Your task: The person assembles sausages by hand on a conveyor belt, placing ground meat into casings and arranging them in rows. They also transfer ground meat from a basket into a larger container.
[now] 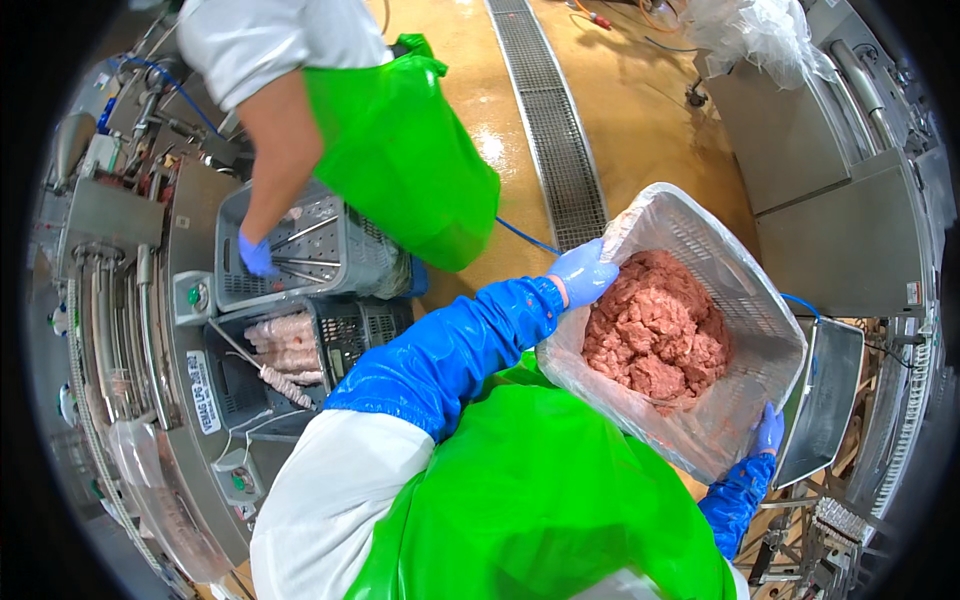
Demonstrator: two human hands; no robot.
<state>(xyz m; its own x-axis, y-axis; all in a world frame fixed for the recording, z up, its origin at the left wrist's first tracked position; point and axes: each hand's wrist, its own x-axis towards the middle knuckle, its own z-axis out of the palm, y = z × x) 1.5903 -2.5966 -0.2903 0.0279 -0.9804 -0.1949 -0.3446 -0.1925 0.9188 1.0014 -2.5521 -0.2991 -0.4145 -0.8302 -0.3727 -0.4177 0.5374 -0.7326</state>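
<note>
Minced meat (655,330), pink and heaped, fills the bottom of a grey plastic crate (765,330) lined with clear film. The crate is tilted in front of me, its inside facing up toward me. At its left corner my left hand (585,270), in a pale blue glove, is closed over the rim and the film. My right hand (769,430), gloved alike, grips the crate's right side near the lower corner; part of its fingers is hidden behind the wall. Blue sleeves cover both my forearms.
To the left, a co-worker's gloved hand (257,256) reaches into a grey crate (345,275) with metal rods. Below it, a dark crate (318,340) holds pale meat on skewers. A metal bin (835,400) stands right, beneath steel machinery (850,230). A drain grate (550,120) crosses the floor.
</note>
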